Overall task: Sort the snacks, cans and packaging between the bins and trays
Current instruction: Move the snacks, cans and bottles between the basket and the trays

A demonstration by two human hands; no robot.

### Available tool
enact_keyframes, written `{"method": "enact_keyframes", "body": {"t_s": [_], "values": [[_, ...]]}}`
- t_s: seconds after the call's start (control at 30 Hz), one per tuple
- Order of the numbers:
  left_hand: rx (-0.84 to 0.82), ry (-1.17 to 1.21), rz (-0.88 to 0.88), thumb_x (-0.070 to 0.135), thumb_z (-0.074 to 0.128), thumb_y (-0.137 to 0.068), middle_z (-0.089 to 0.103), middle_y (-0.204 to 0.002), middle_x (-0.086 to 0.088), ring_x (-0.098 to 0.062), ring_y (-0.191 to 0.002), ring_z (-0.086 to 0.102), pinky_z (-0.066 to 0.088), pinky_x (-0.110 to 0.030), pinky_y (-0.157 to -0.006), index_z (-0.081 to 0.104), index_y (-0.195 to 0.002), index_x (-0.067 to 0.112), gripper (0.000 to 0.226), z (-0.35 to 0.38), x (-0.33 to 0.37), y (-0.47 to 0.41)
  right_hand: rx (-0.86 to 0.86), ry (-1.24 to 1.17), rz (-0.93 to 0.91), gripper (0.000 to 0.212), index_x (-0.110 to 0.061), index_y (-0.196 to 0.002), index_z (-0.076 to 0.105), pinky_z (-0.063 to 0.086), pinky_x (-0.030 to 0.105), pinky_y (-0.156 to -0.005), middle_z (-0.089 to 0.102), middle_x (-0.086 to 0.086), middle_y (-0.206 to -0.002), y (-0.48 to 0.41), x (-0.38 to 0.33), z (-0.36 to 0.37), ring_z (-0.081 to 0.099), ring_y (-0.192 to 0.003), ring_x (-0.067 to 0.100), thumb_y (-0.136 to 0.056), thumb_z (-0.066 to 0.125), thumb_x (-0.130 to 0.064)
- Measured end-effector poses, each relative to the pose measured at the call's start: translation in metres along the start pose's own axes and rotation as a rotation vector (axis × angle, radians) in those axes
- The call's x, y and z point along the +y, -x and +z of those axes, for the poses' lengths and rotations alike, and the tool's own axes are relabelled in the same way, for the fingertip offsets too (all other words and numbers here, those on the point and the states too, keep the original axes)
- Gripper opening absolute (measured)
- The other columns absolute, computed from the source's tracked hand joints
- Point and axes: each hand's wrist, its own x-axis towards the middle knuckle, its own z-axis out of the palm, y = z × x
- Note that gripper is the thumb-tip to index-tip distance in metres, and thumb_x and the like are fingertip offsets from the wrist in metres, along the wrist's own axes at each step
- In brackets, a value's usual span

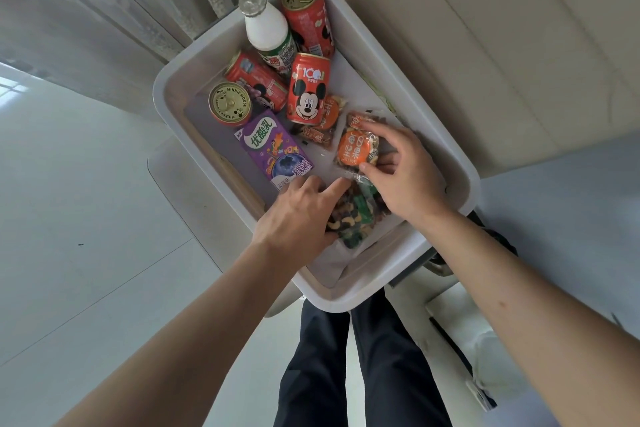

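Right hand (pixel 412 177) fingers (pixel 381 130) pinch orange nut packet (pixel 356 149) inside bin (pixel 346 300).

Brightness: bright, even daylight right across, nothing murky.
Source: a window's pale reflection (pixel 12 88) glowing on the glossy floor (pixel 86 218), far left.
Shadows: soft and faint, just a grey patch along the left inside of the white bin (pixel 460 163).
Glare: sheen on the gold can lid (pixel 229 103), film of the snack bag (pixel 356 149) glinting.
Focus: centre crisp, label print readable; curtain (pixel 104 10) smeared soft.
Edges: wide-angle bend, straight lines bowing, corners stretched.
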Motion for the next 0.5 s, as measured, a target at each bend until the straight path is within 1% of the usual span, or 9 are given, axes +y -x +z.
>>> {"method": "enact_keyframes", "body": {"t_s": [0.1, 0.17, 0.27, 0.33, 0.4, 0.47, 0.5], "values": [[0.034, -0.012, 0.018, 0.043, 0.077, -0.086, 0.056, -0.131, -0.004, -0.029, -0.125, 0.043, 0.042, -0.043, -0.103, 0.025, -0.153, 0.037, 0.085, -0.001, 0.000, 0.001, 0.020, -0.007, -0.017, 0.060, -0.032, -0.137, 0.059, 0.061, 0.027, -0.085, 0.055, -0.004, -0.133, 0.001, -0.001, -0.003, 0.071, -0.093, 0.006, -0.088, 0.075, -0.003], [0.067, -0.047, 0.062, 0.048, 0.075, -0.085, 0.059, -0.130, -0.002, -0.028, -0.123, 0.043, 0.037, -0.042, -0.104, 0.024, -0.152, 0.039, 0.085, -0.002, -0.001, 0.002, 0.037, -0.011, -0.032, 0.060, -0.031, -0.137, 0.060, 0.061, 0.028, -0.085, 0.055, -0.004, -0.132, 0.002, -0.001, -0.006, 0.071, -0.095, 0.006, -0.087, 0.075, -0.002], [0.114, -0.102, 0.127, 0.051, 0.075, -0.083, 0.062, -0.122, 0.001, -0.025, -0.116, 0.046, 0.035, -0.039, -0.099, 0.025, -0.150, 0.040, 0.084, -0.002, -0.002, 0.003, 0.057, -0.036, -0.047, 0.059, -0.029, -0.136, 0.061, 0.062, 0.029, -0.085, 0.056, -0.005, -0.131, 0.003, -0.001, -0.009, 0.071, -0.098, 0.007, -0.086, 0.075, 0.001], [0.130, -0.096, 0.160, 0.046, 0.076, -0.082, 0.063, -0.115, 0.002, -0.024, -0.112, 0.050, 0.034, -0.038, -0.096, 0.029, -0.149, 0.040, 0.082, -0.003, -0.002, 0.004, 0.057, -0.042, -0.058, 0.060, -0.031, -0.135, 0.061, 0.062, 0.030, -0.085, 0.055, -0.006, -0.130, 0.005, -0.002, -0.011, 0.072, -0.098, 0.008, -0.086, 0.075, 0.001], [0.111, -0.032, 0.176, 0.037, 0.076, -0.084, 0.061, -0.110, 0.002, -0.024, -0.105, 0.056, 0.038, -0.037, -0.092, 0.032, -0.148, 0.040, 0.078, -0.005, -0.002, 0.005, 0.062, -0.045, -0.073, 0.061, -0.030, -0.136, 0.061, 0.062, 0.030, -0.085, 0.055, -0.007, -0.129, 0.006, -0.003, -0.013, 0.072, -0.098, 0.008, -0.086, 0.075, 0.001], [0.054, 0.083, 0.160, 0.030, 0.074, -0.087, 0.060, -0.112, 0.002, -0.026, -0.098, 0.062, 0.050, -0.039, -0.085, 0.034, -0.147, 0.043, 0.074, -0.007, -0.002, 0.005, 0.065, -0.038, -0.089, 0.061, -0.029, -0.136, 0.061, 0.060, 0.026, -0.085, 0.055, -0.007, -0.128, 0.008, -0.005, -0.014, 0.072, -0.098, 0.008, -0.085, 0.075, 0.002], [0.033, 0.130, 0.155, 0.028, 0.074, -0.088, 0.060, -0.114, 0.002, -0.027, -0.097, 0.064, 0.053, -0.040, -0.082, 0.036, -0.147, 0.043, 0.072, -0.008, -0.002, 0.005, 0.069, -0.030, -0.099, 0.061, -0.028, -0.136, 0.061, 0.059, 0.022, -0.084, 0.055, -0.006, -0.129, 0.009, -0.006, -0.016, 0.072, -0.099, 0.009, -0.085, 0.075, 0.001]]}}
